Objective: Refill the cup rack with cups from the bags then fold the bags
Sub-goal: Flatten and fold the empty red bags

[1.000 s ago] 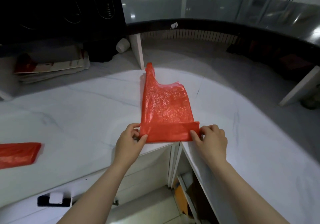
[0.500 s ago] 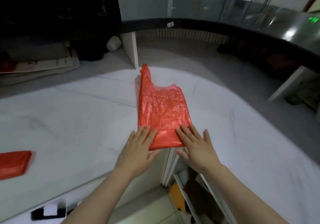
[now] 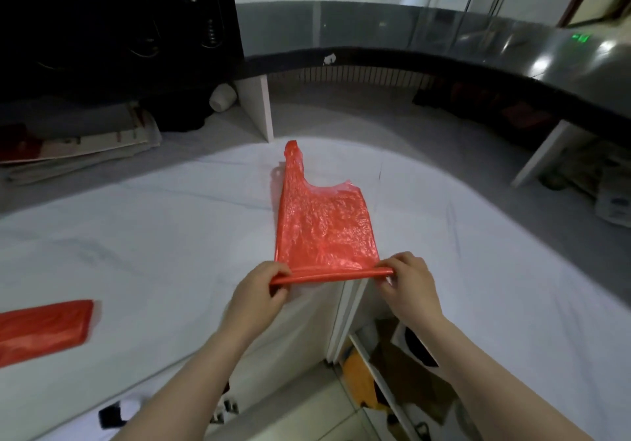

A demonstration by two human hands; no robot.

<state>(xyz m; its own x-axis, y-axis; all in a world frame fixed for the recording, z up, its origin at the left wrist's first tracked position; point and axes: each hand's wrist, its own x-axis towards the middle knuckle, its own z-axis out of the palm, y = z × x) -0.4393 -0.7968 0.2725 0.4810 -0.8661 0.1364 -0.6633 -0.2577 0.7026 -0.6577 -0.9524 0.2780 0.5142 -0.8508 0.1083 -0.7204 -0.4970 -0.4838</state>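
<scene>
**Head view: red bag, near edge rolled, both hands pinching it**

The head view shows a red crinkled plastic bag (image 3: pixel 324 228) lying flat on the white marble-look worktop (image 3: pixel 153 235), near the front edge at centre. Its long axis runs away from the person. The handle end points to the far side, with one handle strip sticking out at far left. The near end is a narrow roll lying crosswise, left to right.

The left hand (image 3: pixel 259 290) pinches the left end of the roll with curled fingers and thumb. The right hand (image 3: pixel 406 280) pinches the right end the same way.

Half a second ago both hands lay flat with straight fingers, pressing on a wider folded band. Now they grip its ends, and the band looks thinner and tube-like. The rest of the bag is in the same spot.

A second red plastic bag, folded into a flat slab (image 3: pixel 41 328), lies on the worktop at far left, well apart.

Open shelves (image 3: pixel 386 389) under the worktop hold an orange item (image 3: pixel 358 375) and brown and dark items. What they are cannot be told.
</scene>
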